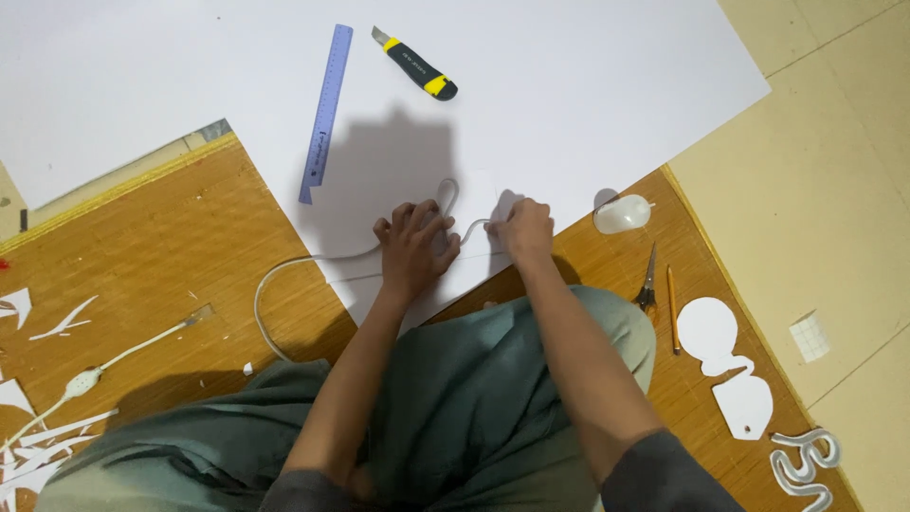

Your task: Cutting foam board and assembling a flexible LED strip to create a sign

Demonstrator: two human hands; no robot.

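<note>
Two hands (414,248) (524,228) press one white strip (447,194).

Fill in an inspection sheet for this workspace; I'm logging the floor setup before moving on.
Surface: large white sheet over a wooden board on a tiled floor.
Job's things: white flexible strip bent into a loop on the sheet.
Clutter: ruler, utility knife, scissors, pencil, white cutouts, paper scraps.
Grips: left hand presses the strip; right hand pinches it.
Cables: white cord with inline switch.
Surroundings: cream floor tiles.
</note>
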